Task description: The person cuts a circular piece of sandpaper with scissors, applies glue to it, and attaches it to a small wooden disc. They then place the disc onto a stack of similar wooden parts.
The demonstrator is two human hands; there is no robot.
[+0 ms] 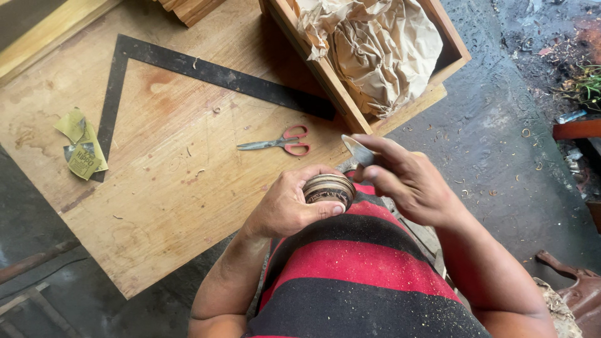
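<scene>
Nearest the camera is the striped red and black shirt (350,275), dusted with fine grit, and just above it the left hand (285,206) wraps its grip closed around a small round wooden bowl (329,188), held against the body. Right of the bowl, the right hand (413,181) pinches a short metal blade (358,150) between thumb and fingers, its tip raised just above the rim. This looks like hand-finishing of the bowl; a next stroke would call for a steady bowl and a shallow blade angle. Beyond the bowl on the counter (156,206) lie red-handled scissors (278,143), then a steel square (206,72). Farthest, a wooden box (325,75) holds only crumpled brown paper (375,50), as far as shows.
</scene>
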